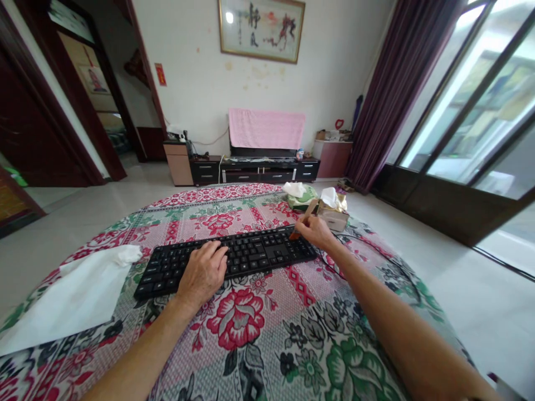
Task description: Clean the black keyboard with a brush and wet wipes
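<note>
A black keyboard (254, 253) lies at a slant across the flowered tablecloth. My left hand (203, 271) rests on its keys left of the middle, palm down with the fingers stretched out flat. Toward the keyboard's right end, my right hand (314, 229) is closed around a small flat brush (310, 210) with a light wooden handle. The brush's reddish-brown lower end touches or hovers just over the keys; the contact is too small to make out. A black cable (388, 257) runs off from the right side across the cloth.
A white cloth or paper sheet (79, 292) with a crumpled end lies at the left. A green tissue pack (301, 197) and a tissue box (334, 216) stand just beyond my right hand. Behind the rounded table (238, 320) is a low cabinet (267, 174).
</note>
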Tool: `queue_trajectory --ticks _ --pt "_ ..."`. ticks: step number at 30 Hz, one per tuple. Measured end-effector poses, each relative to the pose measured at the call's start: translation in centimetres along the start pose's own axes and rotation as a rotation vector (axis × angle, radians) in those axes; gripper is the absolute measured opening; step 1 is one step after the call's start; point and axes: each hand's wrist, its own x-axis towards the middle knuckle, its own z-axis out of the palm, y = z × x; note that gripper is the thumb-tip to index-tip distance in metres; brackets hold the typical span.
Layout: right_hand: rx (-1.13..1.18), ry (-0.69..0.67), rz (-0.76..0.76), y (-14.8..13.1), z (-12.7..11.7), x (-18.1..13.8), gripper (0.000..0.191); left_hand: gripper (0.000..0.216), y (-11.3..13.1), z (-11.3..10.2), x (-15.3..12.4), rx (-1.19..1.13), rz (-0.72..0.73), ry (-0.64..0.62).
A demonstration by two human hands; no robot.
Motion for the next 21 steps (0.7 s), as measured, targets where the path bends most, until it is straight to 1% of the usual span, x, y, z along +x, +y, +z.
queue_trajectory --ticks 4,8,10,12,18,21 --pt "0.046 -0.022 -0.053 -0.2 0.5 -0.4 0.030 0.032 0.1 0.1 0.0 -0.002 0.003 0.004" --pt "0.103 -0.062 -0.068 -0.1 1.1 -0.3 0.030 0.032 0.1 0.1 0.0 -0.012 -0.006 0.005" --pt "0.167 -0.041 -0.062 0.3 1.2 -0.3 0.028 0.031 0.1 0.1 -0.1 -0.021 -0.010 0.013" --pt "0.205 0.008 -0.053 0.7 1.1 -0.3 0.024 0.031 0.1 0.2 -0.1 -0.024 -0.013 0.016" --pt "0.194 0.127 0.054 0.8 -0.2 -0.4 0.013 0.032 0.1 0.2 -0.1 -0.004 -0.002 0.016" --pt "0.289 0.117 -0.004 0.3 0.0 -0.6 0.012 0.032 0.1 0.2 -0.1 0.003 0.006 0.023"
